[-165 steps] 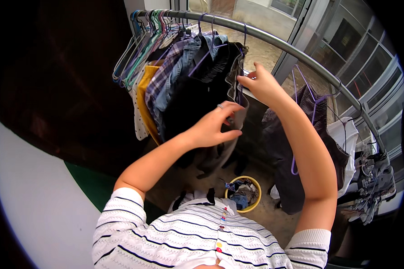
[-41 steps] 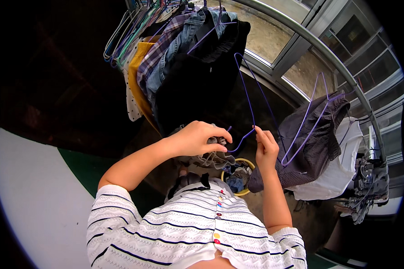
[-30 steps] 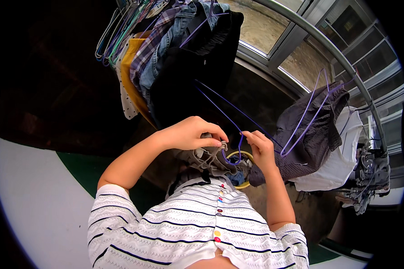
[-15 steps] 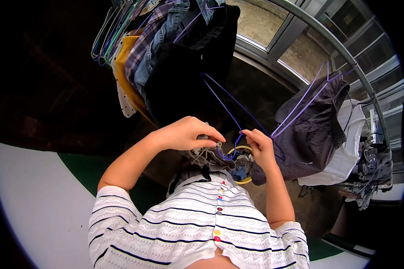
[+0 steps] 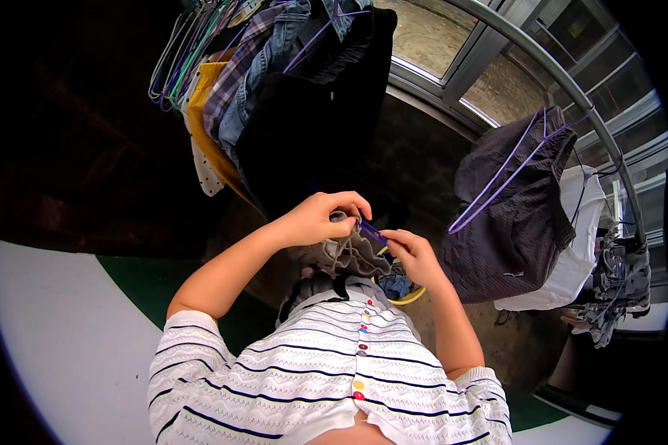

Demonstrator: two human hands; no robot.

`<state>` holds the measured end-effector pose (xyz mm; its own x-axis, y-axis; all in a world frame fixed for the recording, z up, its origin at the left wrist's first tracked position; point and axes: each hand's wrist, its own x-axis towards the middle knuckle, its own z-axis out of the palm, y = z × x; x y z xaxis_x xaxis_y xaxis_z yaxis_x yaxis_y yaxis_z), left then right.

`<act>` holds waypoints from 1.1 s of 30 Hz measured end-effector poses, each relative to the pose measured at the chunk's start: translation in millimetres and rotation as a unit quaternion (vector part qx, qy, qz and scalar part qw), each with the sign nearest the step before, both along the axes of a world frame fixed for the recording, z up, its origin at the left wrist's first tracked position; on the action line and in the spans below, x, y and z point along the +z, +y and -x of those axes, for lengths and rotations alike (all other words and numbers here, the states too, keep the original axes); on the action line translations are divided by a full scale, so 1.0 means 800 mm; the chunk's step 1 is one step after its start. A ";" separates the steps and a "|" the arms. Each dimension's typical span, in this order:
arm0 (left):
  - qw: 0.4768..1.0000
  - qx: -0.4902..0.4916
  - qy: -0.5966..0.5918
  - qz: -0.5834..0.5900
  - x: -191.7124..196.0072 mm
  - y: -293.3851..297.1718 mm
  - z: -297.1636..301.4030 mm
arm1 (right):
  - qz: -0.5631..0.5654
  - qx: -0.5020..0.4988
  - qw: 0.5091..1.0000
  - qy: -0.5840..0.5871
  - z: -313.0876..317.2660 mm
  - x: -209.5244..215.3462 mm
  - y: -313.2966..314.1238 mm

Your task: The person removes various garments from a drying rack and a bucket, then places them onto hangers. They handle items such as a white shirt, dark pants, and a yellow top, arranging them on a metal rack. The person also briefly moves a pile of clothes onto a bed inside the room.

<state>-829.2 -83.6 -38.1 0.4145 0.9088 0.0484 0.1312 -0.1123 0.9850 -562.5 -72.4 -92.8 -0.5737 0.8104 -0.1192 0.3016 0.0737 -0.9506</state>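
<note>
My left hand (image 5: pixel 326 220) is closed on the gathered waist of a grey garment (image 5: pixel 338 254) with a drawstring, which hangs in front of my body. My right hand (image 5: pixel 414 257) pinches a purple wire hanger (image 5: pixel 373 232). The hanger is seen nearly edge-on, its far part lost against the dark. Its near end meets the garment's waist beside my left fingertips; whether it passes through the cloth I cannot tell. Below my right hand, a yellow-rimmed basket (image 5: pixel 408 300) holds bluish and grey clothes (image 5: pixel 395 285).
A metal rail (image 5: pixel 549 63) curves along the upper right. On it hang a dark grey garment (image 5: pixel 508 208) with a purple hanger, a white top (image 5: pixel 583 196) and several small items (image 5: pixel 612 282). At upper left, clothes on hangers (image 5: pixel 237 96) crowd together, a black garment (image 5: pixel 312 133) nearest.
My right hand has moved slightly left and down, turning the purple hanger from an upright, broad view to nearly edge-on. The hanger now touches the grey garment's waist. The hanging dark grey garment has swung a little.
</note>
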 end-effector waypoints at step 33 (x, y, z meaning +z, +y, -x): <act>0.990 0.045 -0.020 -0.135 0.033 0.009 -0.018 | -0.273 -0.185 0.935 0.129 0.058 0.074 -0.016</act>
<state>-814.7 -76.2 -11.4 0.3258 0.8935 0.3092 0.1141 -0.3618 0.9252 -608.6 -85.5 -33.5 -0.1940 0.8586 0.4745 0.1689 0.5057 -0.8460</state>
